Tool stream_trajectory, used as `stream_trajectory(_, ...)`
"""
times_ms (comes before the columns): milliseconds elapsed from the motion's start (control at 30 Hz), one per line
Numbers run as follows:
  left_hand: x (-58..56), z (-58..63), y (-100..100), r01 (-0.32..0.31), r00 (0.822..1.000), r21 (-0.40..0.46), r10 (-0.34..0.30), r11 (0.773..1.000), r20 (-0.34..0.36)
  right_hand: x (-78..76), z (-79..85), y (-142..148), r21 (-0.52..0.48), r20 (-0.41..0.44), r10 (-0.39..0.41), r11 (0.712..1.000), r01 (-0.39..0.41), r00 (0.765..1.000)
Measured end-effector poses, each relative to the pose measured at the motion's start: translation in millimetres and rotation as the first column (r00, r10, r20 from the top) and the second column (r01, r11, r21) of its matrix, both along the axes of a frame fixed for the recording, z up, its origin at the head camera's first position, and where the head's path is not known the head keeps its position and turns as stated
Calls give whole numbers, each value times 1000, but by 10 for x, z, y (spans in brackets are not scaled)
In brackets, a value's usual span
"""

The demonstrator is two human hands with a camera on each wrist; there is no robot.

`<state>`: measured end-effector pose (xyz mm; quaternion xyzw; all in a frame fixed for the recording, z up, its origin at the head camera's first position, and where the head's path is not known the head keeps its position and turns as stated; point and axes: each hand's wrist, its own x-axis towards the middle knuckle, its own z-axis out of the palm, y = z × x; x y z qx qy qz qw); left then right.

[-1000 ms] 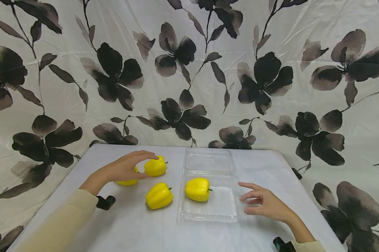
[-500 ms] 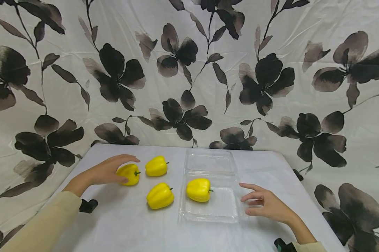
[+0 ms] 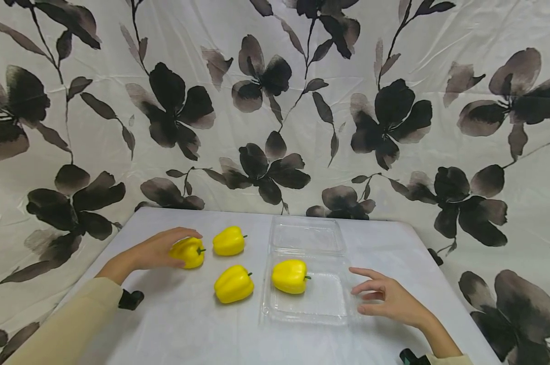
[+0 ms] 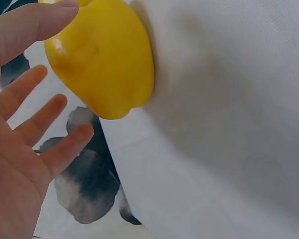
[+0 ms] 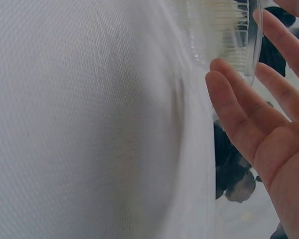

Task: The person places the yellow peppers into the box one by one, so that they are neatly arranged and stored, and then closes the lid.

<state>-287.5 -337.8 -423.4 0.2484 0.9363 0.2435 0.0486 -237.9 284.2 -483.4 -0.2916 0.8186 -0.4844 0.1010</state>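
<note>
- No text, label, brand, number or sign can be read in any view.
- On the yellow peppers (image 3: 233, 285) and the clear container (image 3: 330, 296), no lettering can be made out.
- On the black wrist devices (image 3: 131, 300), any marking is too small to be read.

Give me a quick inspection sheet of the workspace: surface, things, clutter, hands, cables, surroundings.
Surface: white table.
Things: yellow pepper in the clear box, lid laid back; left pepper, rear pepper and front pepper outside, left of it.
Clutter: nothing seen.
Left hand: thumb and fingers about the left pepper; firm grip unclear.
Right hand: fingers spread, beside the box's right edge; contact unclear.
Cables: nothing seen.
Surroundings: flowered sheet behind the table.
</note>
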Motion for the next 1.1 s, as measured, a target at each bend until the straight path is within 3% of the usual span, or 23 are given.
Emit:
stream_trajectory(567, 9, -78, -7, 48, 999, 44, -48, 998, -5, -21, -17, 2, 2, -9, 7, 1000, -7, 1000)
stream_trajectory(1100, 25, -145, -80, 54, 998, 14, -53, 998, -42, -22, -25, -7, 7, -9, 1, 1000, -1, 1000)
